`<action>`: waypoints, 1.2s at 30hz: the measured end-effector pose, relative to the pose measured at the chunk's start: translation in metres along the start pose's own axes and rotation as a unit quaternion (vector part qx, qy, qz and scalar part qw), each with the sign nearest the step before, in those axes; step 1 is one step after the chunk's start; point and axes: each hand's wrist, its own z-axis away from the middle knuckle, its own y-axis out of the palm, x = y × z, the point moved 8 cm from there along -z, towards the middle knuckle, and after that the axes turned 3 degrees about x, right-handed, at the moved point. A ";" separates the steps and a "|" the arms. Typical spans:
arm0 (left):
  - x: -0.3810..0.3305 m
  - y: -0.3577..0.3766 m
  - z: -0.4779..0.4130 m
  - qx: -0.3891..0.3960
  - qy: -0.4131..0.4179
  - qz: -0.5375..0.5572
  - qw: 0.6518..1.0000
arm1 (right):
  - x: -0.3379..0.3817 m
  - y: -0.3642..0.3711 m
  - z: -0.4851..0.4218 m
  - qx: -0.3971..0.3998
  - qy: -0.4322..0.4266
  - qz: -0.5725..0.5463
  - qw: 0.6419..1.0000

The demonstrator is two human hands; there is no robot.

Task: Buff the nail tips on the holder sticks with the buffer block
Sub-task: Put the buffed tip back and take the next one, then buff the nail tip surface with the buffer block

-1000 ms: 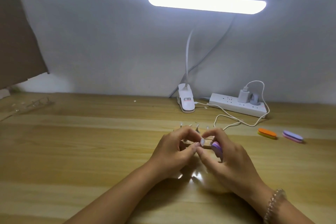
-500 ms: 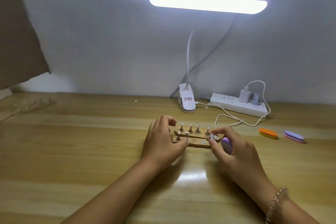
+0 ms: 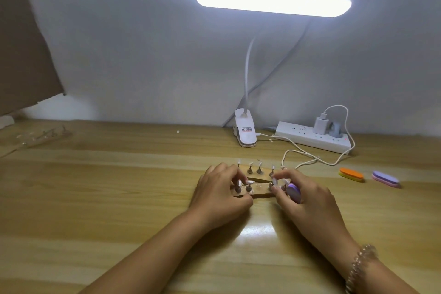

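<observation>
The nail tip (image 3: 275, 181) the hands were sharing a second ago, lifted just in front of the rack, is back down at the rack. It sits on its stick (image 3: 271, 185) near the right end of the front row of the wooden base (image 3: 260, 189). The right hand (image 3: 310, 200) pinches that stick between thumb and forefinger. Whether it is fully seated cannot be told.

The purple buffer block (image 3: 293, 191) has not left that hand. The other fingers hold it tucked against the palm, just right of the base and off the nail.

The left hand (image 3: 219, 192) has let go of the shared stick and moved to the left end of the base. Its thumb lies along the front edge and its fingers curl over the top among the sticks there. It may be pinching one, but that is too small to tell. The hands, close together a second ago, are now apart, one at each end of the rack.

My reading is that one tip is finished and the next is being chosen. No buffing is under way now. The back row of sticks (image 3: 259, 169) stands untouched.

Further right on the surface (image 3: 119, 198) lie two spare buffers, one orange (image 3: 351, 173) and one purple (image 3: 385, 178). Behind them are a power strip (image 3: 312, 137) and a lit clip lamp (image 3: 273, 1).
</observation>
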 end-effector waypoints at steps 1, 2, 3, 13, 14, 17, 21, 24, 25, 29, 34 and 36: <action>-0.001 0.000 0.000 0.001 0.006 0.001 1.000 | 0.001 0.000 0.000 0.002 0.001 0.002 1.000; -0.002 0.000 0.000 0.000 0.011 0.001 1.000 | 0.002 0.000 0.000 0.004 0.002 0.004 1.000; -0.003 0.000 0.001 -0.001 0.015 0.000 1.000 | 0.002 0.000 0.001 0.006 0.002 0.005 1.000; -0.007 -0.001 0.002 -0.008 0.038 0.006 0.999 | 0.016 0.000 0.006 0.023 -0.028 0.054 0.998; -0.007 -0.001 0.002 -0.010 0.042 0.007 0.999 | 0.021 0.000 0.008 0.024 -0.045 0.062 0.997; -0.014 -0.002 0.004 -0.021 0.074 -0.011 0.997 | 0.038 0.002 0.014 0.018 -0.112 0.088 0.990; -0.028 0.000 0.009 -0.032 0.133 -0.049 0.989 | 0.044 0.001 0.016 0.003 -0.144 0.091 0.985; -0.029 -0.001 0.010 -0.041 0.139 -0.052 0.988 | 0.043 -0.001 0.015 -0.012 -0.148 0.098 0.984; -0.029 -0.001 0.010 -0.043 0.139 -0.054 0.988 | 0.043 -0.001 0.015 -0.012 -0.147 0.098 0.984; -0.028 -0.001 0.010 -0.042 0.130 -0.056 0.989 | 0.041 -0.001 0.014 -0.015 -0.140 0.100 0.985; -0.019 -0.001 0.007 -0.040 0.083 -0.050 0.994 | 0.040 -0.002 0.013 -0.028 -0.134 0.097 0.986; -0.015 -0.002 0.006 -0.040 0.057 -0.050 0.996 | 0.039 -0.002 0.013 -0.026 -0.132 0.094 0.986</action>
